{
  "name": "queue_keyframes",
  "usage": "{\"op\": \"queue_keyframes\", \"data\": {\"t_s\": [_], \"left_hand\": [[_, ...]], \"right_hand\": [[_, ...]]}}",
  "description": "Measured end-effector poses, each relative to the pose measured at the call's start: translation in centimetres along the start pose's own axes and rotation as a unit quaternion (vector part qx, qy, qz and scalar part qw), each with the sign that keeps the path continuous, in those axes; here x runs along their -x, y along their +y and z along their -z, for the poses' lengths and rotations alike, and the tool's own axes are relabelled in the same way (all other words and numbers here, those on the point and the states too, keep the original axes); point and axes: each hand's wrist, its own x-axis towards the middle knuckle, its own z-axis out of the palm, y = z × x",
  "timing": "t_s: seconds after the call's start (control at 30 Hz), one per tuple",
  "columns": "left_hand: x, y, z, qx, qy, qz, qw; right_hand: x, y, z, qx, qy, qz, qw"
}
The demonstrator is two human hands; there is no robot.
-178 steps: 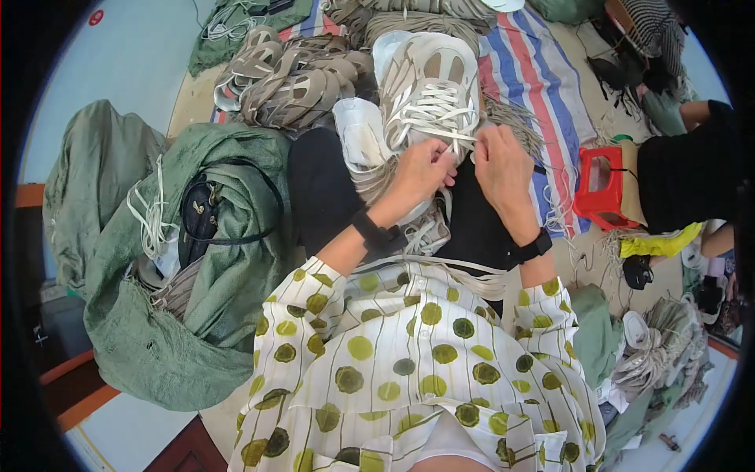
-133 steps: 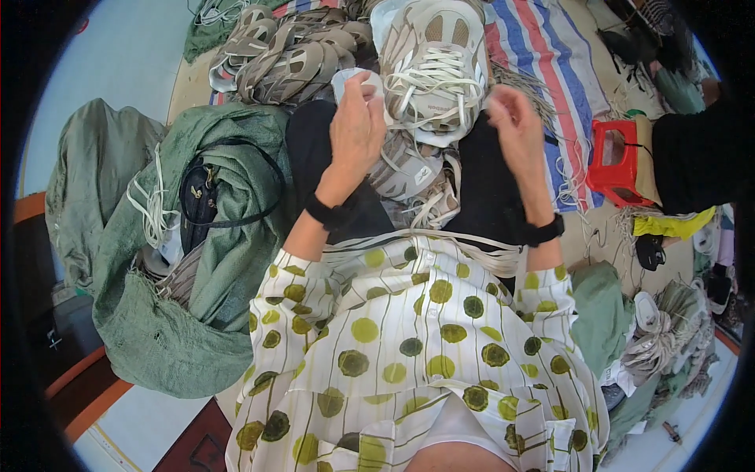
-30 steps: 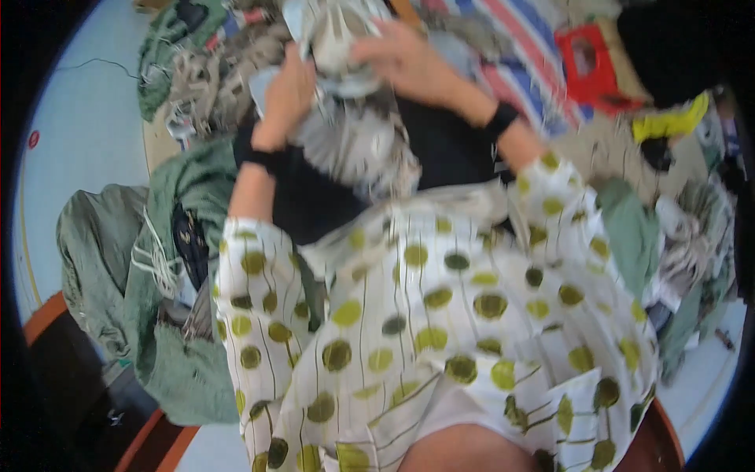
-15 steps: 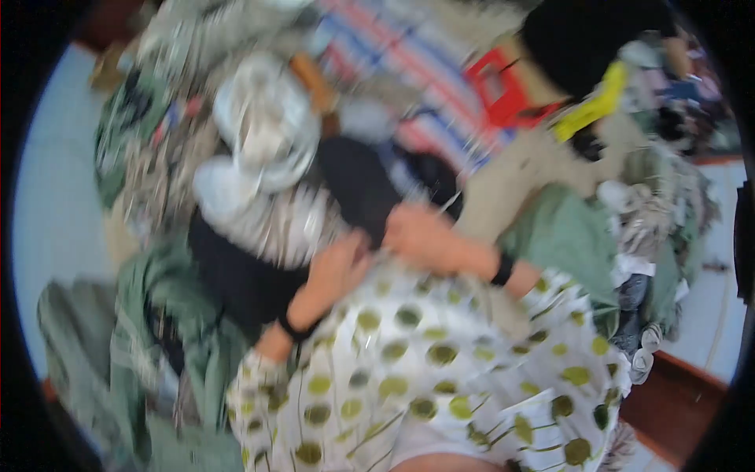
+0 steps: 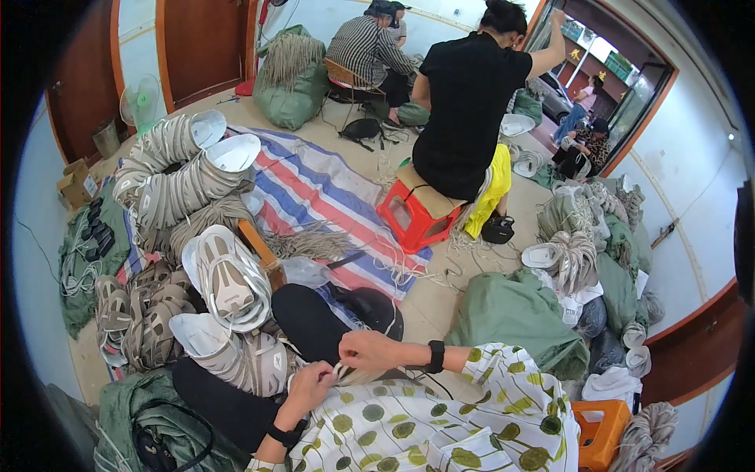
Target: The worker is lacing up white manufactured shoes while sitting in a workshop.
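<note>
Both the left hand [image 5: 311, 383] and the right hand [image 5: 368, 348] are pinching a white lace [image 5: 340, 370] with closed fingertips. The lace is lying over the lap, just right of the shoe uppers [image 5: 236, 358].

I count two hands, left hand [image 5: 308, 387] and right hand [image 5: 370, 349], each with one black wristband. One red stool [image 5: 414, 214] and one orange stool [image 5: 602, 429]. One fan [image 5: 141, 102]. One striped tarp [image 5: 314, 185]. Four other people at least. Shoe uppers lie in stacks too many to count.
</note>
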Motion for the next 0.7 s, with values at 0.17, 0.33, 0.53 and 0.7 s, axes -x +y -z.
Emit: {"op": "queue_keyframes", "data": {"t_s": [0.17, 0.33, 0.53, 0.7], "left_hand": [[-0.7, 1.4, 1.4, 0.092, 0.109, 0.02, 0.99], [-0.2, 3.2, 2.4, 0.226, 0.099, 0.071, 0.966], [3.0, 2.3, 5.8, 0.396, 0.162, 0.11, 0.897], [9.2, -1.9, 11.4, 0.645, 0.363, 0.035, 0.672]], "right_hand": [[-1.0, -0.6, 2.2, -0.218, -0.003, -0.036, 0.975], [-1.6, -2.0, 1.5, -0.22, 0.043, 0.036, 0.974], [-1.9, -2.5, 4.3, -0.519, -0.047, -0.064, 0.851], [-2.3, -0.2, 7.2, -0.656, 0.111, 0.014, 0.746]]}}
